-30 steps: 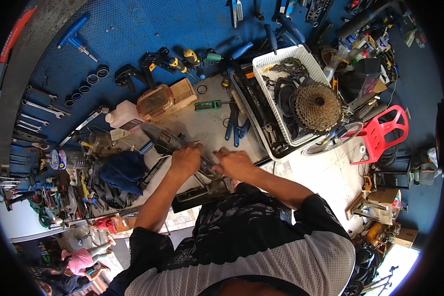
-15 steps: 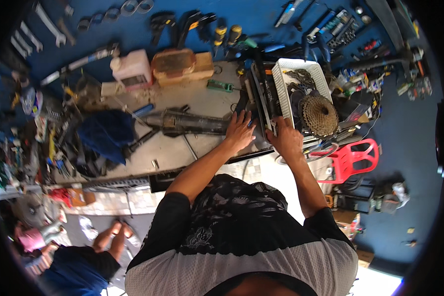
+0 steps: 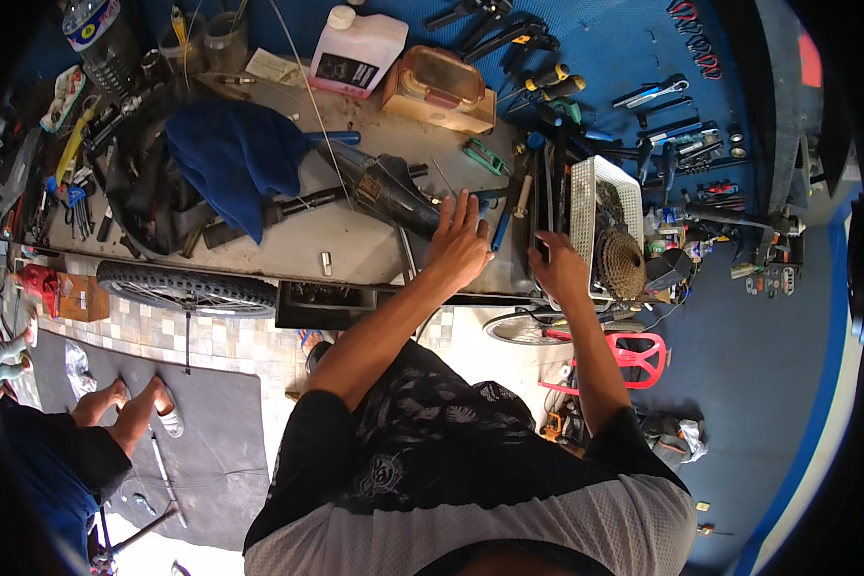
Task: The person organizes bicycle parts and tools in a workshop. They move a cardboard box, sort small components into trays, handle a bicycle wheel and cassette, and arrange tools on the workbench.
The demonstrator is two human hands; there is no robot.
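Note:
My left hand (image 3: pixel 459 252) lies over the bench with its fingers stretched and apart, gripping nothing. It is at the right end of a long black part (image 3: pixel 379 187), beside a blue-handled tool (image 3: pixel 501 227); whether it touches either is unclear. My right hand (image 3: pixel 561 271) is closed, with curled fingers, at the near end of several long dark tools lying left of a white basket (image 3: pixel 580 197). What the fingers hold, if anything, is hidden. A brown toothed bicycle cassette (image 3: pixel 621 262) rests at the basket's near end.
A blue cloth (image 3: pixel 230 158), a jug of pink liquid (image 3: pixel 357 53) and a lidded container (image 3: pixel 442 82) stand on the bench (image 3: pixel 288 257). Below its edge are a bicycle wheel (image 3: pixel 187 291) and a red plastic chair (image 3: pixel 643 357). Another person (image 3: pixel 43 461) is at lower left.
The view has swung, so the bench things sit further right in the picture. My left hand's fingers have spread. My right hand has moved slightly away from the basket's wall.

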